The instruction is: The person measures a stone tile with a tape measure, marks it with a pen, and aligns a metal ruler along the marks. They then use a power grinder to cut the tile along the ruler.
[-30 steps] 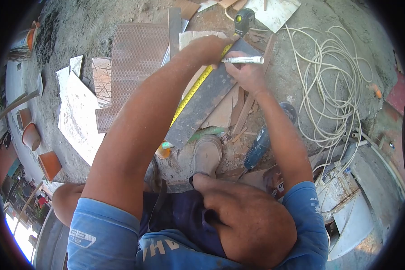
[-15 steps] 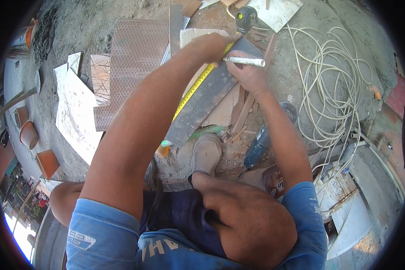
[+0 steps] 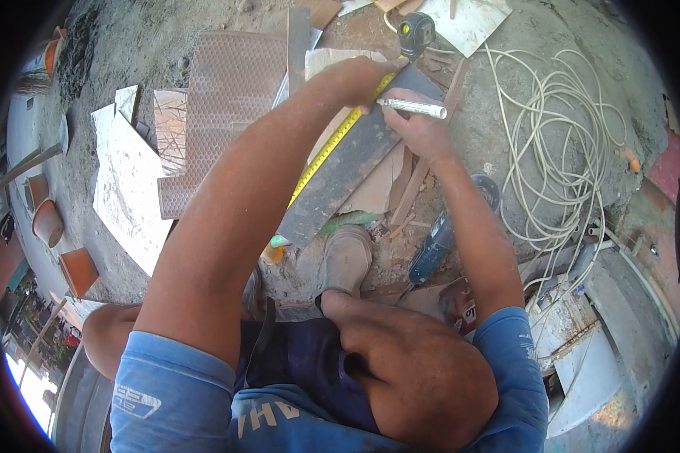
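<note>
A person crouches over a long dark tile strip [image 3: 340, 181] lying slantwise on a dusty ground [image 3: 499, 143] strewn with offcuts. The left hand [image 3: 355, 79], fingers curled downward, presses a yellow tape measure blade [image 3: 325, 155] against the strip's left edge near its far end; the blade runs the length of that edge, and the tape's dark case [image 3: 416, 32] sits just beyond the strip's far corner. The right hand [image 3: 419, 128] is clenched around a white marker [image 3: 412, 108], held nearly level with its tip pointing left and down at the strip's surface, just beside the left hand's fingertips. The strip reaches back from both hands toward the person's shoe [image 3: 345, 260], which stands at its near end. A blue angle grinder [image 3: 434, 245] lies right of the shoe, under the right forearm. A coil of white cable [image 3: 559, 136] spreads over the ground farther right. A brown patterned tile [image 3: 227, 98] lies left of the left arm.
</note>
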Action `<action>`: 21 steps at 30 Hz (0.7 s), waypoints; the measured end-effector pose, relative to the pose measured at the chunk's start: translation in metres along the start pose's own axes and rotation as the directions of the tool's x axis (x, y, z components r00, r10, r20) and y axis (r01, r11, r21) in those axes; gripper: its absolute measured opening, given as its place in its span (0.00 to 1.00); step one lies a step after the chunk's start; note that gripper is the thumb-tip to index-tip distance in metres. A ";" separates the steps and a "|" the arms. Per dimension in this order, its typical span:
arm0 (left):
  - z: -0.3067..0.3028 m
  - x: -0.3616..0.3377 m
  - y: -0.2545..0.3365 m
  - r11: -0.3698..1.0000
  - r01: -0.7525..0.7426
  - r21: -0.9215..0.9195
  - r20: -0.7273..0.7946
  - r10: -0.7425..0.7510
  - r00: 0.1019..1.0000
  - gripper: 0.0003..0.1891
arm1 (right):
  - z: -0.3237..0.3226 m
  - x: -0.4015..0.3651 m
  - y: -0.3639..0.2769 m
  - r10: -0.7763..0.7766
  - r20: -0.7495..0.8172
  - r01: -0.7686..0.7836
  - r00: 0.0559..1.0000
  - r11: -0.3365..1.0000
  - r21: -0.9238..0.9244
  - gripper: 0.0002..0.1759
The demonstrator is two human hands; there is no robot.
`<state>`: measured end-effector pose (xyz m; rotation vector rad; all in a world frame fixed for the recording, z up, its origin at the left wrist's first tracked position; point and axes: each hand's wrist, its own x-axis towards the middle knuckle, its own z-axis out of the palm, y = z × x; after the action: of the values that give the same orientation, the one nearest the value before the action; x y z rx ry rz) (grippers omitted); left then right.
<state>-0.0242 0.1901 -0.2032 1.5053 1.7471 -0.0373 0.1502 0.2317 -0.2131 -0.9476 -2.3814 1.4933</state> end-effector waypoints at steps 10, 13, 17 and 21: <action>0.003 0.004 -0.005 1.000 -0.007 -0.025 -0.003 0.007 1.000 0.62 | 0.001 0.003 0.006 -0.141 0.011 0.142 0.990 0.983 -0.115 0.12; 0.001 0.003 -0.005 1.000 0.001 -0.021 0.027 0.000 1.000 0.62 | 0.004 0.003 0.006 -0.075 0.005 0.075 0.997 0.997 -0.026 0.12; 0.002 0.004 -0.005 0.999 -0.036 -0.019 0.007 0.037 0.999 0.62 | 0.000 0.002 0.002 -0.011 0.044 0.011 0.999 1.000 -0.011 0.11; 0.001 0.000 0.000 1.000 0.008 -0.010 -0.010 -0.008 1.000 0.62 | 0.005 0.001 0.005 0.045 0.021 -0.046 0.999 0.998 0.050 0.11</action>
<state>-0.0235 0.1900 -0.2033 1.4941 1.7594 -0.0252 0.1488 0.2300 -0.2198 -0.9859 -2.3385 1.5789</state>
